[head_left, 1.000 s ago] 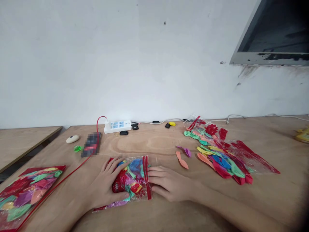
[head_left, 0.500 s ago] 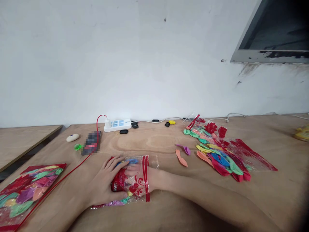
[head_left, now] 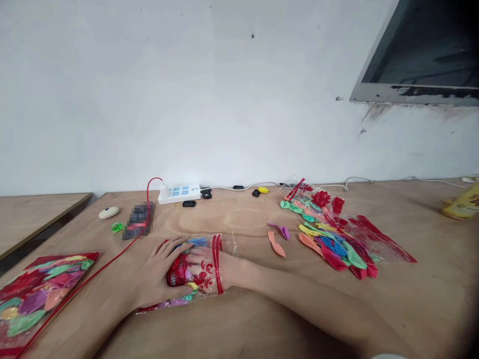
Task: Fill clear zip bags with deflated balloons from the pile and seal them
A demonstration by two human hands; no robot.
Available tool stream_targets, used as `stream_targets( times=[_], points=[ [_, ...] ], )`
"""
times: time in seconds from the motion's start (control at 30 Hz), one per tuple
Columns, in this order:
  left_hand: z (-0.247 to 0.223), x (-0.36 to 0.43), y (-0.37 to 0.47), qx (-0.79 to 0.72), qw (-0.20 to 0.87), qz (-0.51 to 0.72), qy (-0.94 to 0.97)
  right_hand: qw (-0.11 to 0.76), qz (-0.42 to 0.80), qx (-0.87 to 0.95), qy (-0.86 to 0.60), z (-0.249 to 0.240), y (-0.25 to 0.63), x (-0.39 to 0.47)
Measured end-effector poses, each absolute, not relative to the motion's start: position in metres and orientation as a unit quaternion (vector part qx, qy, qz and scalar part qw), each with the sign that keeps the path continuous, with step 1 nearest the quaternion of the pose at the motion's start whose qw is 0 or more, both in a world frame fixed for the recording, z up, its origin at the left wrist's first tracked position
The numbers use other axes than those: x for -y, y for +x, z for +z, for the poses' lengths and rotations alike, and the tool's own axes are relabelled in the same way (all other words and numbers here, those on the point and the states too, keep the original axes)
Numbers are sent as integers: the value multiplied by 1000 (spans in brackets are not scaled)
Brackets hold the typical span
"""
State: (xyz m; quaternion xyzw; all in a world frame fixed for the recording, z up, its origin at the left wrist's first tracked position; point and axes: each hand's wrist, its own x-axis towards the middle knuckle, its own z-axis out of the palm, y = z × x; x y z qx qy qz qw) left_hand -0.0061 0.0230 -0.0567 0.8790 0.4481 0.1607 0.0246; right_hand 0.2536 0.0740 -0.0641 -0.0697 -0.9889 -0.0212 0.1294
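Note:
A clear plastic bag with red print (head_left: 208, 273), holding balloons, lies on the table in front of me. My left hand (head_left: 159, 274) rests over its left end, thumb and fingers spread. Through the open right end my right hand (head_left: 209, 259) reaches in up to the wrist. Its fingers look stretched out flat beneath the plastic, though the red print and my left hand hide part of them. Blue, yellow, green and purple balloons show inside, such as a blue balloon (head_left: 198, 242) near the top edge.
A filled balloon bag (head_left: 41, 294) lies at left under a red cable (head_left: 86, 275). Right of my hands are a purple balloon (head_left: 285, 232), an orange balloon (head_left: 276, 245), and a balloon pile (head_left: 340, 252) with opened bags. A phone (head_left: 137, 220) and power strip (head_left: 179, 194) sit farther back.
The bag's open end has shifted slightly away from me and left, with my right hand still inside. My left hand has barely moved on the bag. The view has turned a little right.

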Motion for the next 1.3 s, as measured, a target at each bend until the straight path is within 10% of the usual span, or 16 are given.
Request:
stream_targets(
  times=[0.33, 0.73, 1.3],
  points=[
    [-54, -23, -3, -463, 37, 147, 873, 164, 107, 967, -164, -20, 350, -44],
    [-54, -23, -2, -480, 42, 162, 861, 191, -27, 879, -435, -39, 527, -81],
    [-58, -25, -6, -481, 29, 152, 863, 280, 135, 817, -485, -29, 486, -51]
  ],
)
